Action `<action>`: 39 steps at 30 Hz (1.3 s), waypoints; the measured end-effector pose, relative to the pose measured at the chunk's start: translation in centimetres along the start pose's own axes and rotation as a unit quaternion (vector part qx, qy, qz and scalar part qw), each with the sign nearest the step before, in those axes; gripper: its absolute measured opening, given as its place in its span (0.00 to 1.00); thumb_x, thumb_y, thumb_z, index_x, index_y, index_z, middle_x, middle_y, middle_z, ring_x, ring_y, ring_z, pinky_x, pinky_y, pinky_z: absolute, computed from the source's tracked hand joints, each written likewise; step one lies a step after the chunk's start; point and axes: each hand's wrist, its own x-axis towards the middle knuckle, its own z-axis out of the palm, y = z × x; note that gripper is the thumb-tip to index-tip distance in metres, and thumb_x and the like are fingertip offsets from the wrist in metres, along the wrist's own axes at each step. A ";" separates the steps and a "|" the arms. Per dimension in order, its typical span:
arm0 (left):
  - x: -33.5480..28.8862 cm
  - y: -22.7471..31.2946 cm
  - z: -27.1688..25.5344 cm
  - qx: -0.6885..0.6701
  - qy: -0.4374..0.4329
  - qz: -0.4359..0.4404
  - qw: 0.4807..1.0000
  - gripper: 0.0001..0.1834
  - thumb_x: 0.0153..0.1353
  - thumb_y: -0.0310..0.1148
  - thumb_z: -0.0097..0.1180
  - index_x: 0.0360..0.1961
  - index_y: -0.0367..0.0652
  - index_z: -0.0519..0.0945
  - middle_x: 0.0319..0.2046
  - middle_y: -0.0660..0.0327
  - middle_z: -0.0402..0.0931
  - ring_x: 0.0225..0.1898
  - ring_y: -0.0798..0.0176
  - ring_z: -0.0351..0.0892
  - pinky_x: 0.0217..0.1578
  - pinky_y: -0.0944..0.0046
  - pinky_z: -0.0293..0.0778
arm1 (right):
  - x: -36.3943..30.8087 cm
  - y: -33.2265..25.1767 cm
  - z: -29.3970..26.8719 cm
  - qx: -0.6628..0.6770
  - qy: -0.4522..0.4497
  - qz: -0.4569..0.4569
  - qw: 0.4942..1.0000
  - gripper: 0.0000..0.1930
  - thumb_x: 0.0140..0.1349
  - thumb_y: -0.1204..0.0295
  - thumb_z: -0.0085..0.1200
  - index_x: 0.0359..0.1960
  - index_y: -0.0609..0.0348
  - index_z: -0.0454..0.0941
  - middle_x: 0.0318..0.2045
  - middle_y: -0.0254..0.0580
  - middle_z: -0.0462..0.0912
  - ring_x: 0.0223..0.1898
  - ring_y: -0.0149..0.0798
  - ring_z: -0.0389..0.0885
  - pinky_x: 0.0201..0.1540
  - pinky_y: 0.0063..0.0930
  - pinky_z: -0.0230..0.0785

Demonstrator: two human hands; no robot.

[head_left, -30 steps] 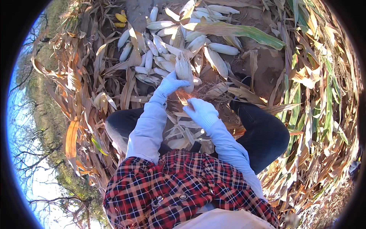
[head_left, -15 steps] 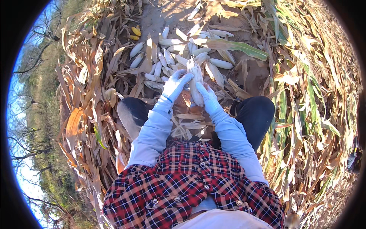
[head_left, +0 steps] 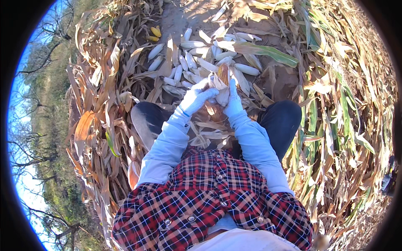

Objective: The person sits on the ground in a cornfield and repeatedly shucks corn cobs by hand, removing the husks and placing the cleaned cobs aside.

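Between my gloved hands, in front of my crossed legs, is an ear of corn (head_left: 223, 72). Its upper part shows bare orange kernels, while pale dry husk (head_left: 223, 95) still wraps the lower part. My left hand (head_left: 196, 98) is closed on the husk at the ear's left side. My right hand (head_left: 233, 101) grips the ear from the right, its fingers pointing up along it. Just beyond lies a loose heap of white ears of corn (head_left: 190, 62), close to the ear's tip.
Two yellow ears (head_left: 155, 32) lie at the far left of the heap. Dry stalks and leaves (head_left: 98, 92) are piled on my left, and more stalks, some green, (head_left: 335, 108) on my right. Bare soil (head_left: 178, 16) shows at the far side. Torn husks (head_left: 209, 136) lie between my knees.
The ear was covered in husk; its upper part now shows orange kernels. The husk has come down toward me, and my left hand has moved slightly down and right with it.
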 end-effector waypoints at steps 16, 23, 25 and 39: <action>-4.6 -8.1 -1.0 -0.107 0.101 -0.228 0.962 0.15 0.74 0.44 0.57 0.50 0.45 0.76 0.27 0.67 0.77 0.18 0.74 0.71 0.17 0.73 0.68 | 1.6 -1.8 -1.4 -0.218 0.149 -0.182 0.947 0.40 0.59 0.61 0.74 0.68 0.64 0.66 0.53 0.48 0.81 0.48 0.39 0.82 0.48 0.31 0.77; 0.0 -6.9 -5.3 0.051 0.261 -0.097 0.959 0.21 0.69 0.39 0.64 0.57 0.40 0.77 0.45 0.62 0.81 0.39 0.70 0.79 0.38 0.68 0.80 | 3.5 -0.6 -3.7 -0.344 0.085 -0.197 0.914 0.53 0.52 0.53 0.76 0.74 0.65 0.60 0.64 0.55 0.76 0.62 0.45 0.76 0.64 0.37 0.69; 1.2 -5.0 -2.9 0.086 0.191 -0.083 0.974 0.25 0.70 0.38 0.62 0.63 0.37 0.75 0.49 0.60 0.81 0.43 0.68 0.81 0.44 0.66 0.80 | 3.4 -0.2 -3.4 -0.452 0.103 -0.232 0.855 0.51 0.54 0.55 0.75 0.75 0.60 0.60 0.64 0.56 0.75 0.63 0.48 0.77 0.65 0.38 0.69; 4.0 -4.9 1.4 -0.088 0.243 0.020 0.966 0.23 0.66 0.38 0.66 0.57 0.42 0.74 0.48 0.61 0.79 0.45 0.69 0.79 0.45 0.67 0.77 | -1.1 -0.6 1.8 -0.233 0.034 -0.095 0.967 0.25 0.72 0.62 0.59 0.66 0.61 0.74 0.58 0.38 0.80 0.58 0.31 0.77 0.64 0.28 0.69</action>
